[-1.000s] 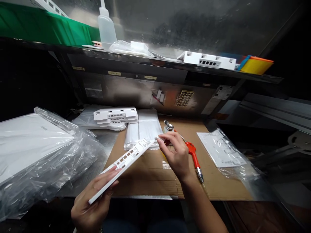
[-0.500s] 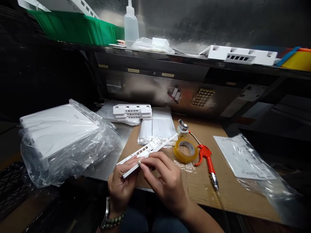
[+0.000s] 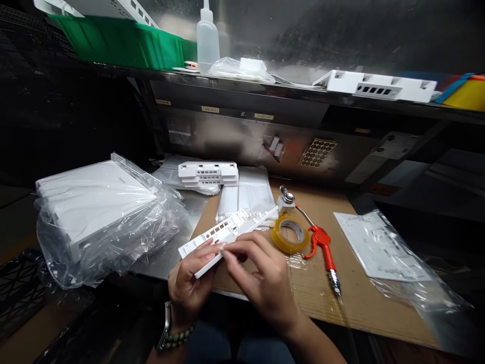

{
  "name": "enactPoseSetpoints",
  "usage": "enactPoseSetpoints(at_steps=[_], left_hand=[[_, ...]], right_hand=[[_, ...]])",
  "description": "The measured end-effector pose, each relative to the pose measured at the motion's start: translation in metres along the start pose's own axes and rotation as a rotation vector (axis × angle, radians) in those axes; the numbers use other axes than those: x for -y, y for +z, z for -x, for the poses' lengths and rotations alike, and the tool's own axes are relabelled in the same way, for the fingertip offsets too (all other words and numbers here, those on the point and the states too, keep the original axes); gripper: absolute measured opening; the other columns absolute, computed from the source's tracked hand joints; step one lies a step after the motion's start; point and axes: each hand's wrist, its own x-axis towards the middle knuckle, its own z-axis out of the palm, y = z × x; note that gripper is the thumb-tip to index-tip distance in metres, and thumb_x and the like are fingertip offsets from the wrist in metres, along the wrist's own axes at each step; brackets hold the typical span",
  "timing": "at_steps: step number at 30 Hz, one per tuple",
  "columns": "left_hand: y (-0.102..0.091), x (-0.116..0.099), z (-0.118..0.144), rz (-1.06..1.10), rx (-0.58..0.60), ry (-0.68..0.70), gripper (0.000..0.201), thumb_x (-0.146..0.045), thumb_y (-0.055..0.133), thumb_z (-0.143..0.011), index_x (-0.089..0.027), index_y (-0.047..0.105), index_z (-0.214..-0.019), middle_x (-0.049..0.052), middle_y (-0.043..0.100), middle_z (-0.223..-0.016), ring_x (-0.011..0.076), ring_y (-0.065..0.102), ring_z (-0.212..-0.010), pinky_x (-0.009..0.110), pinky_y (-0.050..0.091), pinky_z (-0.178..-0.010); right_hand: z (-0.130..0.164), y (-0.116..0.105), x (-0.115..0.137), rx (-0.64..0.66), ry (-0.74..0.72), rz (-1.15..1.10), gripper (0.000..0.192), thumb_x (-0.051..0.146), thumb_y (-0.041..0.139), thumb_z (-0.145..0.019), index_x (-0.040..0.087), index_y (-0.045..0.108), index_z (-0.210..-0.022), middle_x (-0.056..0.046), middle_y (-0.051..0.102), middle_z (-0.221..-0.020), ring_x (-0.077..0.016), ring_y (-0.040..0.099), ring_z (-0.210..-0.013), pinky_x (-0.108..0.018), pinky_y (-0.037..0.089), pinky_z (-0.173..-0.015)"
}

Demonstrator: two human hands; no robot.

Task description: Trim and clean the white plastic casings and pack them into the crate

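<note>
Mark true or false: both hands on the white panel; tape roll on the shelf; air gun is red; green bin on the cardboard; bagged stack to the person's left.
1. Both hands hold the white panel: true; left hand grips its near end, right hand fingers pinch its edge.
2. The tape roll sits on the shelf: false; it lies on the cardboard sheet.
3. The air gun is red: true.
4. The green bin rests on the cardboard: false; it is up on the shelf.
5. The bagged stack lies to the person's left: true.

Your table [image 3: 182,253] carries cardboard [image 3: 341,298]; on that lie tape [image 3: 290,234], an air gun [image 3: 322,247], and what looks like bagged sheets [image 3: 382,247].
</note>
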Motion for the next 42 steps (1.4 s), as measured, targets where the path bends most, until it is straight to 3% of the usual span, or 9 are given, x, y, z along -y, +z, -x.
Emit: enactPoseSetpoints(at_steps=[12,17,21,24,30,35,37,39,42], left_hand=[[0.002,0.003,-0.006,0.031,-0.009,0.083,0.047,0.009,0.077,-0.076,-0.02,0.064,-0.111,0.006,0.082,-0.11,0.0281,0.079,-0.101,0.051,0.064,-0.099],[-0.005,-0.005,-0.015,0.201,-0.104,-0.137,0.036,0.004,0.074,-0.082,-0.023,0.06,-0.1,0.001,0.082,-0.099,0.0247,0.08,-0.098,0.042,0.065,-0.095],[-0.009,-0.014,-0.028,0.294,-0.211,-0.272,0.029,-0.005,0.078,-0.085,-0.024,0.057,-0.091,-0.001,0.08,-0.088,0.021,0.08,-0.088,0.031,0.066,-0.082],[-0.011,-0.017,-0.033,0.322,-0.219,-0.293,0.028,-0.008,0.079,-0.085,-0.024,0.057,-0.088,-0.002,0.08,-0.088,0.0177,0.08,-0.087,0.026,0.064,-0.082],[-0.011,-0.011,-0.03,0.4,-0.153,-0.304,0.026,-0.008,0.078,-0.086,-0.025,0.059,-0.09,-0.003,0.081,-0.086,0.0213,0.08,-0.086,0.039,0.066,-0.088],[-0.004,-0.007,-0.03,0.451,-0.142,-0.298,0.019,-0.019,0.085,-0.083,-0.027,0.068,-0.091,0.001,0.082,-0.095,0.0255,0.075,-0.11,0.052,0.048,-0.116],[0.001,-0.008,-0.03,0.534,-0.212,-0.403,0.039,-0.042,0.092,-0.074,-0.03,0.073,-0.107,0.002,0.075,-0.129,0.0258,0.051,-0.145,0.045,0.027,-0.13],[0.007,-0.008,-0.029,0.717,-0.234,-0.607,0.076,-0.078,0.075,-0.072,-0.031,0.067,-0.131,0.005,0.053,-0.159,0.0281,0.027,-0.158,0.045,0.02,-0.131],[0.009,-0.002,-0.033,1.188,-0.049,-1.036,0.101,-0.095,0.037,-0.081,-0.018,0.059,-0.145,0.016,0.054,-0.157,0.0371,0.033,-0.155,0.057,0.027,-0.127]], right_hand=[[-0.008,-0.011,-0.008,-0.028,0.032,0.064,0.01,0.012,0.067,-0.094,0.018,0.075,-0.095,-0.004,0.07,-0.086,-0.0144,0.066,-0.076,-0.027,0.055,-0.069],[-0.025,-0.072,-0.053,-0.442,0.176,0.244,0.005,0.024,0.077,-0.09,0.02,0.08,-0.089,-0.003,0.074,-0.088,-0.0157,0.068,-0.079,-0.029,0.055,-0.072],[-0.021,-0.11,-0.075,-0.756,0.32,0.035,0.028,0.035,0.087,-0.081,0.021,0.082,-0.105,-0.003,0.077,-0.092,-0.0135,0.068,-0.075,-0.03,0.059,-0.074],[-0.009,-0.116,-0.085,-0.691,0.461,-0.23,0.041,0.041,0.089,-0.077,0.021,0.08,-0.112,-0.003,0.077,-0.095,-0.0136,0.071,-0.078,-0.03,0.062,-0.078],[0.005,-0.086,-0.077,-0.249,0.723,-0.774,0.034,0.047,0.079,-0.086,0.022,0.075,-0.109,-0.01,0.075,-0.123,-0.0116,0.07,-0.067,-0.016,0.045,-0.039],[0.004,-0.065,-0.062,-0.333,0.68,-0.934,0.028,0.045,0.072,-0.089,0.021,0.071,-0.103,-0.003,0.076,-0.081,-0.0144,0.069,-0.059,-0.026,0.06,-0.054],[0.005,-0.065,-0.055,-0.397,0.577,-0.913,0.024,0.044,0.066,-0.094,0.022,0.07,-0.103,-0.001,0.073,-0.074,-0.0145,0.066,-0.056,-0.027,0.059,-0.054],[0.007,-0.066,-0.049,-0.429,0.47,-0.866,0.022,0.043,0.062,-0.096,0.023,0.069,-0.101,0.0,0.07,-0.069,-0.0151,0.064,-0.055,-0.027,0.056,-0.051],[0.015,-0.069,-0.049,-0.41,0.35,-0.76,0.024,0.045,0.058,-0.095,0.023,0.067,-0.094,0.001,0.064,-0.061,-0.0151,0.058,-0.05,-0.027,0.05,-0.048]])
